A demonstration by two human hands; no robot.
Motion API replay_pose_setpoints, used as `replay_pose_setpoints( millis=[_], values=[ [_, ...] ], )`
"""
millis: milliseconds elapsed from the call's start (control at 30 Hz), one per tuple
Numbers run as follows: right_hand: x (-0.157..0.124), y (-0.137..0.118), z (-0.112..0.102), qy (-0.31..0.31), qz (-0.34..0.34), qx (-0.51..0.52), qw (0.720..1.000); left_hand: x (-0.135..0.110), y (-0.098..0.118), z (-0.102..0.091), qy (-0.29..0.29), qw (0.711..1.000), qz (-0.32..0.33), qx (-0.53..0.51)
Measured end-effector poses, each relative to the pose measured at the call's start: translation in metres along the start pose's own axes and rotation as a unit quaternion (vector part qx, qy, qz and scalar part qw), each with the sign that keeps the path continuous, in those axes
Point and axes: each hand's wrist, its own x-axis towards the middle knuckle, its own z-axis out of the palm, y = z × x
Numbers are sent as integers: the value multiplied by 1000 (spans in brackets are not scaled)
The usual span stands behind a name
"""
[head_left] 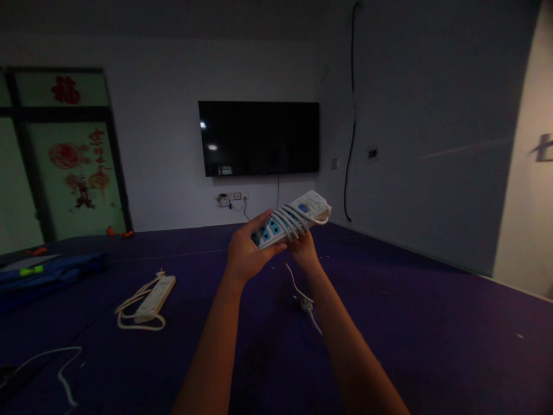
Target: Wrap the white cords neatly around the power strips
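My left hand (248, 249) is closed around the near left end of a white power strip (313, 202) with blue sockets, its thumb along the lower edge. Several turns of the strip's white cord (290, 222) are wound around its middle. Beneath the wound part is my right hand (303, 249), closed, with its fingers mostly hidden behind the strip and cord. The strip is held up in the air, tilted with its right end higher. A loose cord with a white plug (306, 305) hangs or lies below, beside my right forearm; which one I cannot tell.
Another white power strip (158, 297) with its cord lies on the purple surface (207, 351) at the left. A loose white cable (64, 377) is at the lower left, below folded blue cloth (56, 274). A television (261, 138) hangs on the far wall.
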Motion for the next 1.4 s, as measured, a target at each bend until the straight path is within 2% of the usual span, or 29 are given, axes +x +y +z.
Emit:
replay_pose_setpoints(
  millis=[67,133,333,533,733,833,900,967,1000,1067,1133,1267,1400],
  values=[
    [-3,-8,7,27,24,1,999,2,-7,-1,28,999,3,30],
    [-5,-17,12,23,52,-21,998,3,-14,-2,57,997,9,60],
    [-5,-37,19,-69,43,-98,992,4,-21,-6,127,979,10,156],
    [-7,-37,21,-137,97,-41,985,2,-21,-1,184,945,-3,271],
    [-10,-34,24,-229,104,-31,967,1,-28,1,195,913,-16,359],
    [-14,-31,21,-290,137,-35,947,1,-30,-10,202,898,-29,389],
    [-17,-29,17,-344,167,-43,923,-1,-34,-25,219,889,-51,399],
    [-18,-29,14,-373,173,-67,909,-3,-41,-44,244,879,-78,402],
    [-19,-30,14,-371,161,-79,911,-5,-45,-53,261,874,-94,398],
    [-18,-34,16,-351,121,-92,924,-7,-54,-68,254,881,-118,381],
    [-17,-41,21,-341,81,-104,931,-8,-60,-76,263,875,-144,381],
    [-18,-55,24,-327,29,-150,933,-9,-63,-78,268,865,-163,391],
    [-14,-68,12,-275,-2,-204,940,-7,-62,-78,249,880,-165,370]
  ],
)
